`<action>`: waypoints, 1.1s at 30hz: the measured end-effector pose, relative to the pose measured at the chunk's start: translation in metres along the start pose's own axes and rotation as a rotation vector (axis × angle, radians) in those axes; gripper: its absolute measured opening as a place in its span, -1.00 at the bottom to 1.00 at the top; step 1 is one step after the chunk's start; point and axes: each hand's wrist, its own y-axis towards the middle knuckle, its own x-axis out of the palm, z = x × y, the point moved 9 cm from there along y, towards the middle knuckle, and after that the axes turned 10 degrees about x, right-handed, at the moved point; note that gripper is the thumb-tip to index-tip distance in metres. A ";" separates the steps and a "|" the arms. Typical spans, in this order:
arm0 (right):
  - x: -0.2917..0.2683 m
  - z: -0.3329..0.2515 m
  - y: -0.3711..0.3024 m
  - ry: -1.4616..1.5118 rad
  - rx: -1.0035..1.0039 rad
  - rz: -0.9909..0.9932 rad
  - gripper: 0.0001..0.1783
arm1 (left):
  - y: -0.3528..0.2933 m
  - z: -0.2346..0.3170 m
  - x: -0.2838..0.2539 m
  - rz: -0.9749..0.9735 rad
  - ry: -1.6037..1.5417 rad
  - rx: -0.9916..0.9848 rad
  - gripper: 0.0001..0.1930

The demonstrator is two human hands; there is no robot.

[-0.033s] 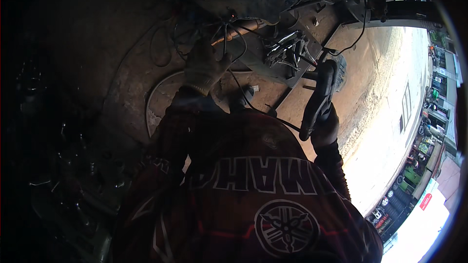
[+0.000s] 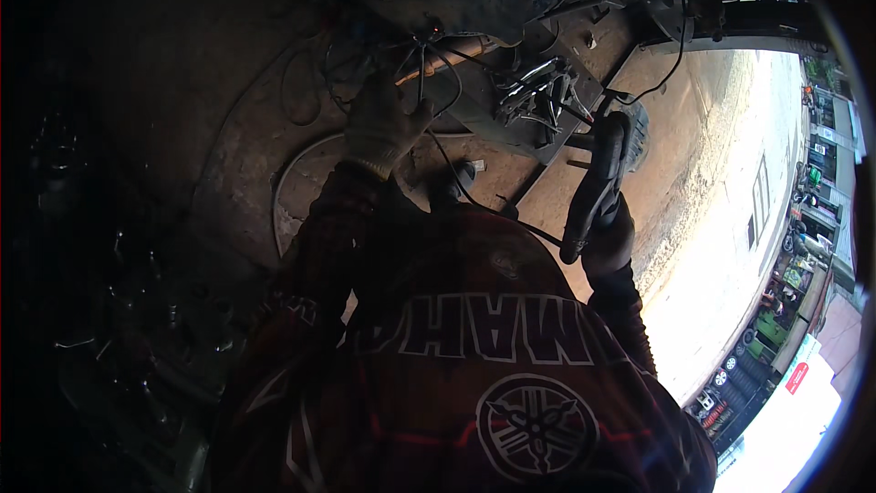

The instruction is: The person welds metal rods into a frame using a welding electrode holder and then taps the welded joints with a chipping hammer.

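Observation:
My left hand [image 2: 381, 132], in a pale knitted glove, reaches up to the underside of a dark metal frame [image 2: 465, 0]. Its thumb stands out to the right; the fingers look curled, but shadow hides what is in them. A small orange glow shows on the frame just beyond, above an orange-brown bar [image 2: 447, 59]. Lower on the right, my right hand [image 2: 610, 242] is closed round a long, black, curved thing [image 2: 598, 187] with a thick rounded rim. Its kind does not show from this angle. A black cable [image 2: 465, 187] runs between the left hand's side and this black thing.
Bundled dark metal parts [image 2: 534, 96] with shiny edges lie on a flat dark plate beyond my hands. Loose cables [image 2: 283, 164] curl over the brown floor. Dark clutter with metal parts [image 2: 155, 338] fills the lower left. A sunlit street with shopfronts [image 2: 803, 246] lies right.

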 end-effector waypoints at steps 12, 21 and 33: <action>0.004 -0.002 -0.001 0.197 -0.036 -0.087 -0.64 | 0.003 0.008 -0.009 0.099 -0.041 0.079 -0.31; 0.002 0.006 0.000 0.061 -0.113 -0.045 -0.74 | 0.006 0.026 -0.025 0.142 -0.079 0.199 -0.26; 0.004 0.006 0.002 0.041 -0.033 0.011 -0.69 | -0.003 0.001 -0.006 0.086 0.040 0.065 -0.31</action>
